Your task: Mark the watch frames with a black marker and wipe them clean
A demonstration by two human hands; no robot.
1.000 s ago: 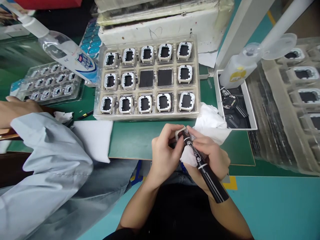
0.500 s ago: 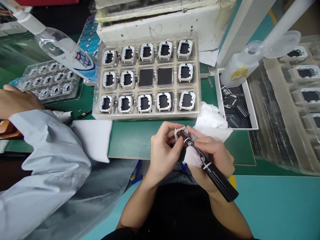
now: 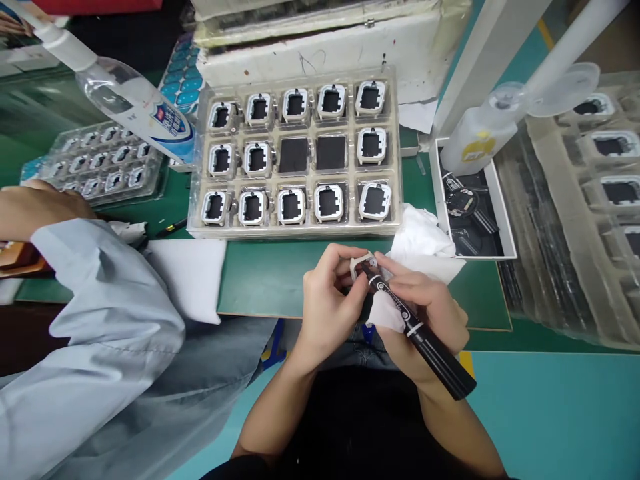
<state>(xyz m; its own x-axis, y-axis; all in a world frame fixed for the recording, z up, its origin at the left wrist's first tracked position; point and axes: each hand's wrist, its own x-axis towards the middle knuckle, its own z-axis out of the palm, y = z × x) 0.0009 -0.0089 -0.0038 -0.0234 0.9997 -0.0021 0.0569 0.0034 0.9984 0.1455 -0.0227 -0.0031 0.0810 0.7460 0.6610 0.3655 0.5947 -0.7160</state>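
Observation:
Between the fingers of my left hand (image 3: 330,303) is a pale watch case (image 3: 355,265), held over the front edge of the green table. My right hand (image 3: 430,303) grips a black marker pen (image 3: 437,357), its tip end reaching into the case opening. A piece of white cloth (image 3: 386,313) is tucked under the pen in my right hand. Fingers partly hide the case and the pen tip. Beyond my hands lies a clear tray (image 3: 295,232) with several similar watch cases in its pockets; two middle pockets show only dark foam.
A crumpled white cloth (image 3: 423,237) lies right of the tray, beside a white box (image 3: 507,233) with black parts. A spray bottle (image 3: 135,103) and a squeeze bottle (image 3: 483,137) stand behind. A co-worker's sleeve (image 3: 110,287) is at left; stacked trays (image 3: 560,220) at right.
The pen's rear end has shifted very slightly up and left. The watch case and both my hands stay nearly in place. The co-worker's arm has moved slightly right.

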